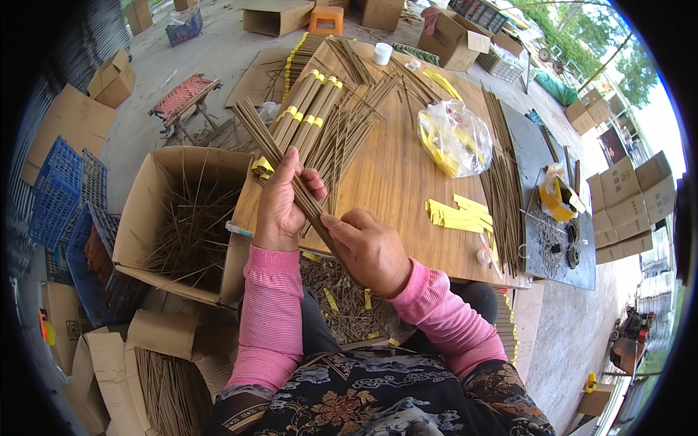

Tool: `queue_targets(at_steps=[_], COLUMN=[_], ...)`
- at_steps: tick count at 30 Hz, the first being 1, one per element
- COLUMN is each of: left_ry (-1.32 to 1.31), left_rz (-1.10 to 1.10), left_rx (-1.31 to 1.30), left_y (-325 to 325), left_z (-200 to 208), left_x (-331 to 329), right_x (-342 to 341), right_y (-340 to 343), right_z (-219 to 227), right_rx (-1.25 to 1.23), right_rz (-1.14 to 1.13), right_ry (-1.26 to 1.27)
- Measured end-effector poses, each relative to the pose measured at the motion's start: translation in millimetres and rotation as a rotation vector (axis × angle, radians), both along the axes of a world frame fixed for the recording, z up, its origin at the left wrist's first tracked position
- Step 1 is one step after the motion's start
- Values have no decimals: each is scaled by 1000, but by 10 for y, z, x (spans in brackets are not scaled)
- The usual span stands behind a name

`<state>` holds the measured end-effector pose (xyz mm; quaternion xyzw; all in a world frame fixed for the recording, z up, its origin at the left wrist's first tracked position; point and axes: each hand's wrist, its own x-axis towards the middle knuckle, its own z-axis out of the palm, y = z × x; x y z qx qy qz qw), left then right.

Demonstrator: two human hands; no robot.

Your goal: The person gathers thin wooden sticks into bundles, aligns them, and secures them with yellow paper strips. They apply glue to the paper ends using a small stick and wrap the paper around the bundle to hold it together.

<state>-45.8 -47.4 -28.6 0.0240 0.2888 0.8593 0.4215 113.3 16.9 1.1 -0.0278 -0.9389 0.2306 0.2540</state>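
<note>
A bundle of thin brown sticks (259, 131) slants across the front of the wooden table, held above its near edge. My left hand (282, 200) is closed around its middle, the thumb lying along the sticks. Lower down, my right hand (369, 249) grips the same bundle with thumb and bent fingers. Behind it lie finished bundles (309, 109) wrapped with yellow paper bands, next to a heap of loose sticks (349, 138). A fan of yellow paper strips (459, 216) rests on the table to the right of my hands.
The wooden table (392, 174) also bears a clear plastic bag (454, 138) of yellow strips, a white jar (382, 53) and a row of long sticks (502, 182). At left stands a cardboard box (138, 218) of scattered sticks; another box (120, 378) is below. A dark board (534, 145) adjoins at right.
</note>
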Motion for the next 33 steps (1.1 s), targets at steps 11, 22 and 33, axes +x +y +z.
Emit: queue_targets(at_steps=[11,22,33], left_ry=[75,279,154], left_rz=[-62,40,-61], left_rx=[73,-58,138], left_y=[9,100,76], left_z=[88,123,35], left_x=[94,259,142], right_x=[-64,-55,17], right_y=[91,21,7], right_z=[-168,-108,-111], right_rx=[-809,-964,-1071], right_rz=[121,-23,105], right_ry=[-196,-537,-506])
